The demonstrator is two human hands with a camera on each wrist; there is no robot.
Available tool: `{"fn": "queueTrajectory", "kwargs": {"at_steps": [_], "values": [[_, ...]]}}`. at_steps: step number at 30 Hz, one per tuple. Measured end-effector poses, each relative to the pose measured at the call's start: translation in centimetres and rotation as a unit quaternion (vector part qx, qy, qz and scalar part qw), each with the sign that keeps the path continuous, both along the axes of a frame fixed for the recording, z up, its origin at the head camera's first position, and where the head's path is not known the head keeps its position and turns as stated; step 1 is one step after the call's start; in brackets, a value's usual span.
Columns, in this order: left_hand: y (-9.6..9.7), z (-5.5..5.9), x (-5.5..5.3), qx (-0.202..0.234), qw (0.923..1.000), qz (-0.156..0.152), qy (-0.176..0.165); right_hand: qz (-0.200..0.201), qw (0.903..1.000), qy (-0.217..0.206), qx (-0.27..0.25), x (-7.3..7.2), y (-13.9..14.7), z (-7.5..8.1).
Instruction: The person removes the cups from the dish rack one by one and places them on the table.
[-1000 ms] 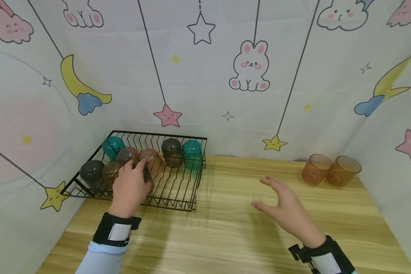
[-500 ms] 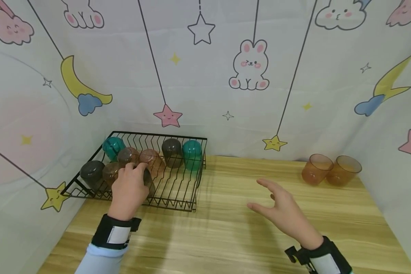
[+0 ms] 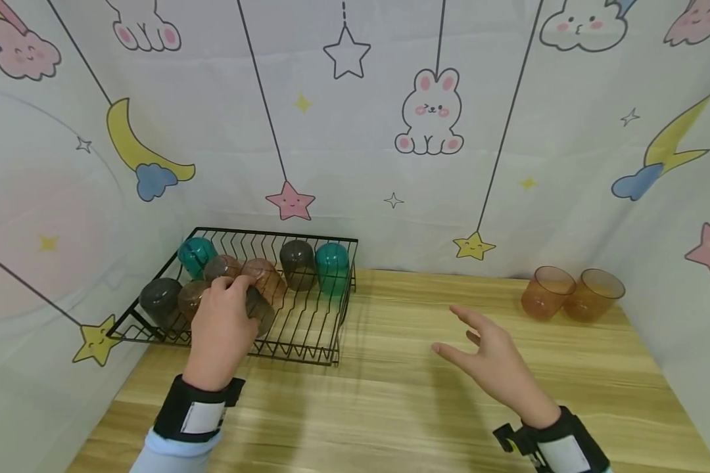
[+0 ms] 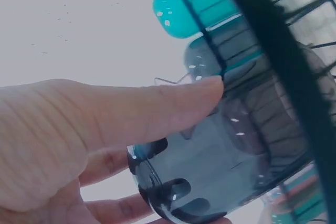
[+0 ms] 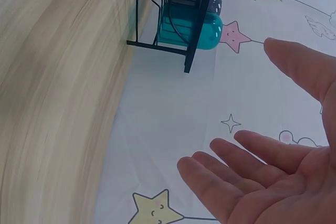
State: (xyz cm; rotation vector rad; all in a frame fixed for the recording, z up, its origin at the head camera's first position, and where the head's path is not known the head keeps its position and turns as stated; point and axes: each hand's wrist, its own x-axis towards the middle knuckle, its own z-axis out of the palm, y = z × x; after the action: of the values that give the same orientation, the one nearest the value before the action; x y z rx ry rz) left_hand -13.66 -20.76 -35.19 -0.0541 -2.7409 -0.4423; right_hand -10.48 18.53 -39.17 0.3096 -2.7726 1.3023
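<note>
My left hand (image 3: 221, 328) grips a clear grey glass (image 3: 261, 311) over the front of the black wire dish rack (image 3: 307, 355). In the left wrist view the thumb lies along one side of this grey glass (image 4: 199, 166) and the fingers curl round its far side; the glass is tilted. Beside it in the rack are a brownish glass (image 3: 190, 299), a dark grey glass (image 3: 161, 302) and a pinkish glass (image 3: 263, 277). My right hand (image 3: 494, 361) hovers over the table with thumb and fingers spread, holding nothing.
Farther back in the rack are a teal glass (image 3: 332, 268), another dark glass (image 3: 298, 264), a second teal glass (image 3: 196, 256) and a brownish one (image 3: 221, 267). Two amber glasses (image 3: 547, 293) stand upright at the table's back right. A printed cloth (image 3: 355, 144) hangs behind.
The grey glass in my left hand has shifted slightly right and tilted more. My right hand has moved a little, staying spread over the table.
</note>
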Motion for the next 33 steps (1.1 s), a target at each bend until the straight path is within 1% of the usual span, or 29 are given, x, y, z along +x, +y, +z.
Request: {"fn": "queueTrajectory", "kwargs": {"at_steps": [5,8,11,15,19,24,29,33], "values": [[1.1,0.9,0.7,0.016,0.9998,0.004,0.009,-0.014,0.9999,0.006,-0.008,0.0,0.1,0.1],[2.3,1.3,1.2,0.021,0.9993,0.001,0.032,-0.023,0.9996,0.011,-0.014,0.0,0.1,0.1],[3.6,1.7,1.7,0.021,0.9976,-0.008,0.066,-0.028,0.9992,0.015,-0.022,0.0,0.2,0.2],[5.0,2.0,2.0,0.02,0.9925,-0.017,0.12,-0.032,0.9987,0.017,-0.036,0.1,0.2,0.2],[6.5,2.1,2.2,0.027,0.9877,-0.029,0.151,-0.034,0.9976,0.014,-0.059,0.2,0.2,0.2],[8.6,1.6,2.5,0.052,0.984,-0.053,0.162,-0.032,0.9969,0.008,-0.072,0.4,0.3,0.2],[10.7,1.1,2.7,0.091,0.9815,-0.073,0.151,-0.032,0.9962,0.005,-0.081,0.5,0.3,0.3],[12.0,0.5,2.7,0.126,0.9778,-0.086,0.143,-0.03,0.9953,-0.001,-0.092,0.5,0.2,0.4]]}}
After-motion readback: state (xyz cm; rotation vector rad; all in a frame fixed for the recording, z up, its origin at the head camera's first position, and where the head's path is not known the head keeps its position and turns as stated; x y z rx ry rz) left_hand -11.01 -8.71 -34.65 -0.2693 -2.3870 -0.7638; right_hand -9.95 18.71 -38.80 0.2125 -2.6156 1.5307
